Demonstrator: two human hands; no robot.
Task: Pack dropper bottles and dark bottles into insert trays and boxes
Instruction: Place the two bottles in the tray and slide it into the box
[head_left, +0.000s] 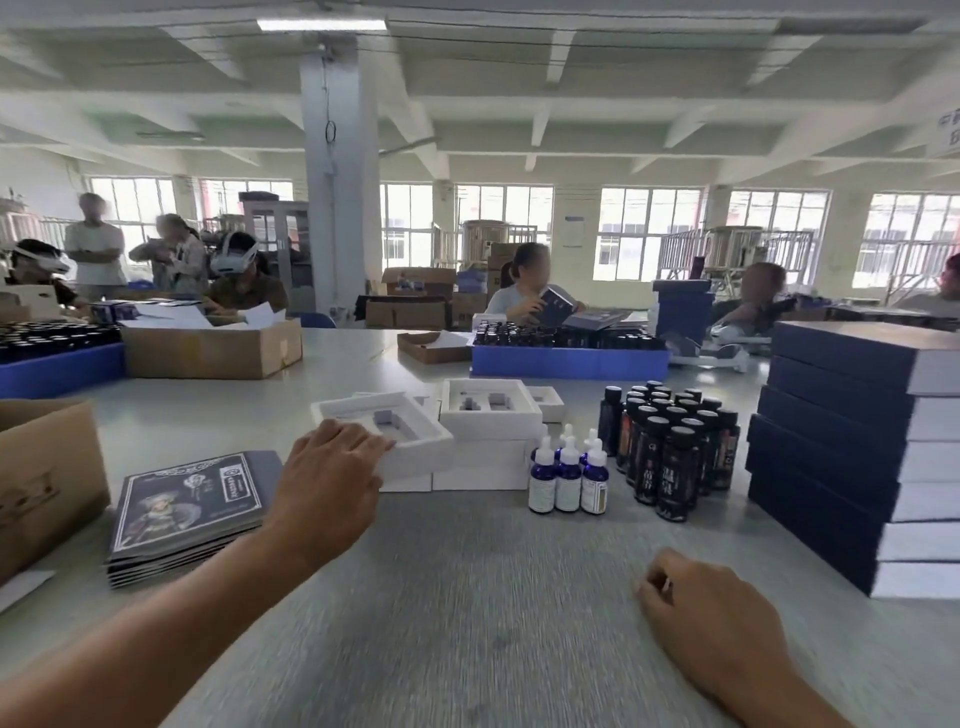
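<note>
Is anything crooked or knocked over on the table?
Only the top white tray, which sits crooked on its stack under the left hand. The dropper bottles and dark bottles all stand upright.

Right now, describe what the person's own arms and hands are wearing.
Nothing shows on either: the left hand and right hand are bare, with no gloves, rings or watch visible. Both forearms are bare to the frame edge; no sleeve shows.
</note>
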